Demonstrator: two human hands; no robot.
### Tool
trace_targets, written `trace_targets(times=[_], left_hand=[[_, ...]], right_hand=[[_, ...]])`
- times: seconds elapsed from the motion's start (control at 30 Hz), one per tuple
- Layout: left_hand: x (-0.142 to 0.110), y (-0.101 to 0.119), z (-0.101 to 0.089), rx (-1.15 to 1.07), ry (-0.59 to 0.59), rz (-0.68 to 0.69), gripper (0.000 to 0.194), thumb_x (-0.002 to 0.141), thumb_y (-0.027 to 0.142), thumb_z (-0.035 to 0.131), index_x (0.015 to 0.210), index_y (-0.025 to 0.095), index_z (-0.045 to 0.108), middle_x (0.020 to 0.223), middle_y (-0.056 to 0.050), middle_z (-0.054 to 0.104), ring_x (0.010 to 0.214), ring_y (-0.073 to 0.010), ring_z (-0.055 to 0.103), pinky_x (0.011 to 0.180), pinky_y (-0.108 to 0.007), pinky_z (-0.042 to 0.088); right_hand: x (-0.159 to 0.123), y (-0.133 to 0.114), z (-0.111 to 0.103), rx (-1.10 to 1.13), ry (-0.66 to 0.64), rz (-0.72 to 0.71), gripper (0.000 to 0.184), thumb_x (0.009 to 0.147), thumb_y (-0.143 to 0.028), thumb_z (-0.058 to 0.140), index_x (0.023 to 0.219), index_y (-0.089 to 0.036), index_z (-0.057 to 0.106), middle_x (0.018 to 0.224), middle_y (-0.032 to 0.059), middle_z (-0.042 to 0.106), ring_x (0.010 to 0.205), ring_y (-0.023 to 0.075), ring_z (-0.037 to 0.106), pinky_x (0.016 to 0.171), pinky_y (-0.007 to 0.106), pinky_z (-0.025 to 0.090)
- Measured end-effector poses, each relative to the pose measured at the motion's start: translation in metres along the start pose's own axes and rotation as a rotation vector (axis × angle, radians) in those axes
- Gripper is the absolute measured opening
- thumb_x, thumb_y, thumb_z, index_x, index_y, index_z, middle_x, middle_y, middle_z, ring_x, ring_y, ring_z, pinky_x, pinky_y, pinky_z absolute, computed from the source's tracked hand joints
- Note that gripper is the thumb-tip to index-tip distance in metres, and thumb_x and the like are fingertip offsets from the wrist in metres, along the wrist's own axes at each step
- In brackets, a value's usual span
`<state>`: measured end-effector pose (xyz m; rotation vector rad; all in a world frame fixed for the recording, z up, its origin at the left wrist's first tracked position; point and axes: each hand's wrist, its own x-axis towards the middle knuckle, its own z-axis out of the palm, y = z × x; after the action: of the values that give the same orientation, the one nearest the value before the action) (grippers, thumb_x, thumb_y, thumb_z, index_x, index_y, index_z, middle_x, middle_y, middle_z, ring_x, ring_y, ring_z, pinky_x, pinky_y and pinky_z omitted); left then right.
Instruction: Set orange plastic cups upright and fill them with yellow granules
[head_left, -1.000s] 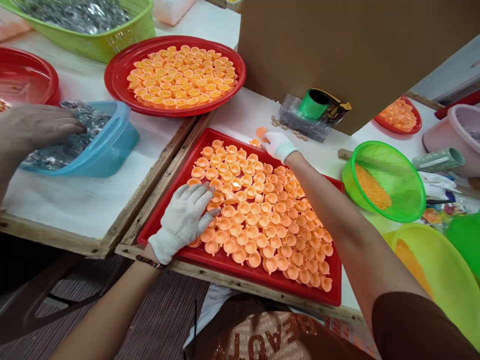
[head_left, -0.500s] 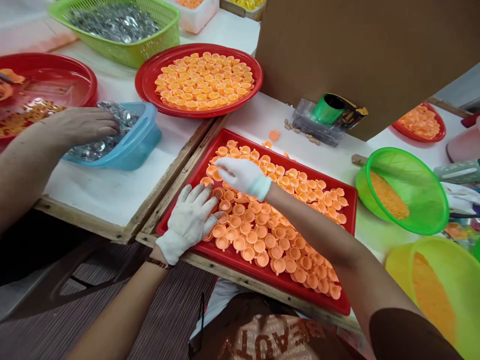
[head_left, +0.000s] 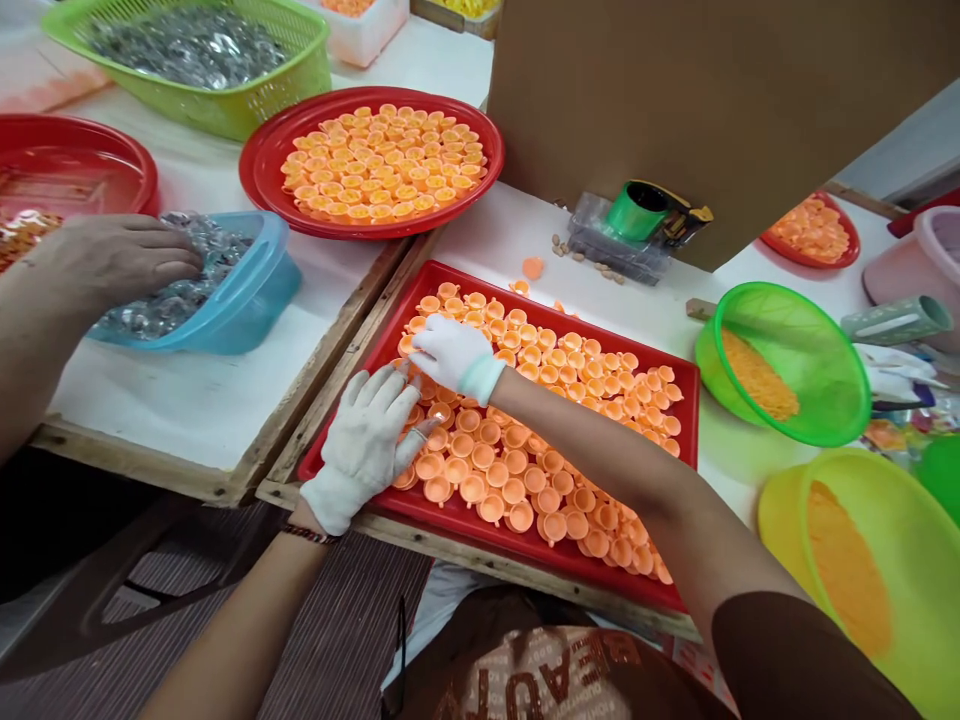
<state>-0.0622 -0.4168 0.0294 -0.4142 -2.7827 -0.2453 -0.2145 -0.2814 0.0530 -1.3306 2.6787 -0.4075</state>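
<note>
Many small orange plastic cups with little side tabs (head_left: 491, 477) cover a red rectangular tray (head_left: 691, 440). My left hand (head_left: 366, 435), in a white glove, lies over the tray's left edge with fingers spread, its fingertips touching the nearest cups. Just beyond it, my right hand (head_left: 454, 355), also gloved, is low over the cups near the tray's far left corner. Its fingers are bent downward, with thumb and fingers apart; no held cup shows between them. The cups directly beneath both palms are hidden.
At left, another person's bare hand (head_left: 120, 262) rests over a blue basin (head_left: 251, 300) of clear shiny pieces. Behind are a round red tray (head_left: 251, 185) of filled orange cups and a green basket (head_left: 315, 75). Right stand green (head_left: 832, 370) and yellow bowls (head_left: 915, 530) with orange grains.
My right hand has shifted slightly left, closer to my left hand, and its fingers are more bent. My left hand stays at the tray edge. The whole view has shifted a little.
</note>
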Motion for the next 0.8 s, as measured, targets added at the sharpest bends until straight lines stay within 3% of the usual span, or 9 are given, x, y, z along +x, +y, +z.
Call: trace_targets(times=[0.13,0.2,0.27,0.33,0.43,0.53,0.63,0.7,0.8], left_hand=[[0.015,-0.002,0.002,-0.041,0.011,0.022,0.037,0.099,0.038,0.057,0.125,0.014,0.064,0.138,-0.020,0.066,0.135,-0.0379,0.058,0.116,-0.059,0.044],[0.024,-0.005,0.002,-0.066,0.034,0.001,0.033,0.100,0.036,0.055,0.122,0.014,0.066,0.136,-0.019,0.068,0.129,-0.0352,0.061,0.111,-0.055,0.049],[0.033,-0.011,0.002,-0.082,0.038,-0.022,0.028,0.101,0.034,0.052,0.114,0.016,0.070,0.129,-0.016,0.072,0.119,-0.0325,0.066,0.103,-0.051,0.054],[0.040,-0.016,0.002,-0.087,0.010,0.005,0.026,0.102,0.034,0.052,0.108,0.017,0.072,0.121,-0.013,0.075,0.109,-0.0308,0.070,0.096,-0.049,0.056],[0.043,-0.023,0.006,-0.077,-0.023,0.096,0.028,0.101,0.035,0.054,0.114,0.017,0.072,0.120,-0.013,0.076,0.108,-0.0307,0.070,0.096,-0.049,0.056],[0.036,-0.024,0.012,-0.062,-0.004,0.150,0.027,0.100,0.032,0.056,0.116,0.017,0.071,0.122,-0.013,0.075,0.114,-0.0308,0.070,0.103,-0.050,0.055],[0.027,-0.021,0.012,-0.071,-0.015,0.157,0.017,0.098,0.028,0.058,0.104,0.020,0.072,0.120,-0.010,0.077,0.118,-0.0304,0.068,0.107,-0.050,0.054],[0.026,-0.017,0.009,-0.075,-0.036,0.131,0.014,0.097,0.028,0.059,0.099,0.021,0.072,0.119,-0.009,0.076,0.118,-0.0307,0.068,0.106,-0.051,0.054],[0.035,-0.005,0.003,-0.072,0.000,0.041,0.017,0.097,0.031,0.059,0.102,0.021,0.072,0.123,-0.011,0.075,0.113,-0.0315,0.069,0.101,-0.051,0.054]], right_hand=[[-0.006,0.035,-0.025,0.126,0.067,0.052,0.024,0.107,-0.032,0.052,0.102,-0.020,0.072,0.099,0.0075,0.068,0.097,0.0233,0.061,0.083,0.035,0.046],[-0.013,0.071,-0.045,0.106,0.154,0.109,0.027,0.107,-0.028,0.047,0.101,-0.020,0.072,0.097,0.0071,0.069,0.098,0.0234,0.061,0.090,0.036,0.047],[-0.018,0.112,-0.063,0.034,0.234,0.204,0.029,0.104,-0.022,0.045,0.110,-0.017,0.073,0.110,0.0103,0.070,0.109,0.0246,0.060,0.101,0.037,0.045],[-0.020,0.149,-0.073,-0.042,0.223,0.301,0.035,0.102,-0.017,0.043,0.122,-0.015,0.072,0.123,0.0128,0.068,0.118,0.0255,0.059,0.106,0.037,0.043],[-0.016,0.188,-0.072,-0.114,0.092,0.374,0.040,0.098,-0.020,0.052,0.136,-0.016,0.067,0.133,0.0141,0.064,0.116,0.0273,0.061,0.102,0.037,0.045],[-0.013,0.207,-0.061,-0.106,0.005,0.368,0.045,0.097,-0.024,0.058,0.141,-0.019,0.064,0.130,0.0123,0.067,0.112,0.0266,0.063,0.098,0.034,0.046],[-0.014,0.216,-0.052,-0.113,-0.004,0.400,0.033,0.096,-0.019,0.056,0.125,-0.017,0.072,0.121,0.0107,0.072,0.109,0.0268,0.064,0.099,0.036,0.046],[-0.013,0.218,-0.049,-0.127,0.045,0.450,0.027,0.097,-0.019,0.054,0.115,-0.013,0.073,0.119,0.0133,0.070,0.109,0.0286,0.063,0.099,0.039,0.047],[-0.009,0.217,-0.049,-0.111,0.198,0.483,0.028,0.099,-0.023,0.054,0.118,-0.009,0.069,0.124,0.0153,0.064,0.108,0.0280,0.063,0.097,0.042,0.048]])
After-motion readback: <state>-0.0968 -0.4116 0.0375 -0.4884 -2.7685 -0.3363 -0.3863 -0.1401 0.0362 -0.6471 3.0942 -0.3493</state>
